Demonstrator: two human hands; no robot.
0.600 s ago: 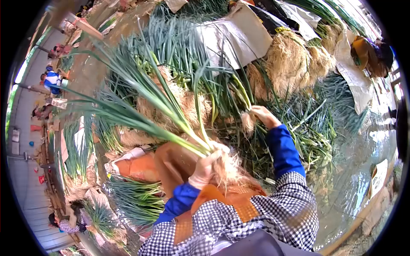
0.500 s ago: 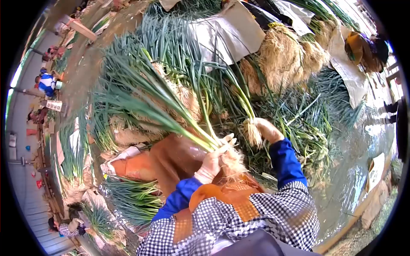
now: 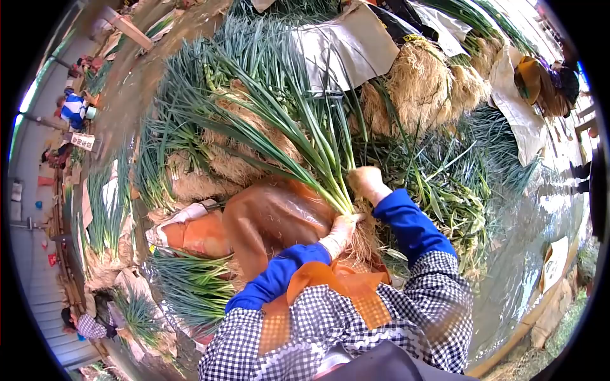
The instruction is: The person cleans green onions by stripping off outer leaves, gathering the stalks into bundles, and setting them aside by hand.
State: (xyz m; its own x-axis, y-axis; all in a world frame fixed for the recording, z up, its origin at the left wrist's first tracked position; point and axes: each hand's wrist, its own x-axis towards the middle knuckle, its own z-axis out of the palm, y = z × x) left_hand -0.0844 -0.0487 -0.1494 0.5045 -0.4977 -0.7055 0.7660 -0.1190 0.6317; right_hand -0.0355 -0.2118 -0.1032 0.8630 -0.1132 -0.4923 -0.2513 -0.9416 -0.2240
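A bunch of green onions (image 3: 333, 168) is in front of the person's body, over a shiny brown apron (image 3: 273, 219). The stalks are slim and long: nearly white at the bottom, then light green, and at last dark green leaves, which spread like a fan toward the upper left. Straw-coloured roots (image 3: 363, 244), thin and tangled, hang below the grip. The left hand (image 3: 341, 232) is closed around the pale lower part of the bunch. The right hand (image 3: 368, 184) is curled like a fist just beside the stems, on their right; I cannot tell if its fingers hold a stalk.

At the far left, 1 small white sign (image 3: 82, 141) carries dark characters, too small to be read.

Behind the bunch lies a big pile of onions (image 3: 190, 82), and the leaves of both overlap, so the tips are difficult to separate. A white sheet (image 3: 368, 44) covers part of this pile. To its right are thick root bundles (image 3: 416, 82). A heap of loose leaves (image 3: 464, 209) lies beyond the blue right sleeve (image 3: 413, 222), which hides part of it. Near the wet floor (image 3: 515, 235), at upper right, is 1 co-worker (image 3: 540, 79).
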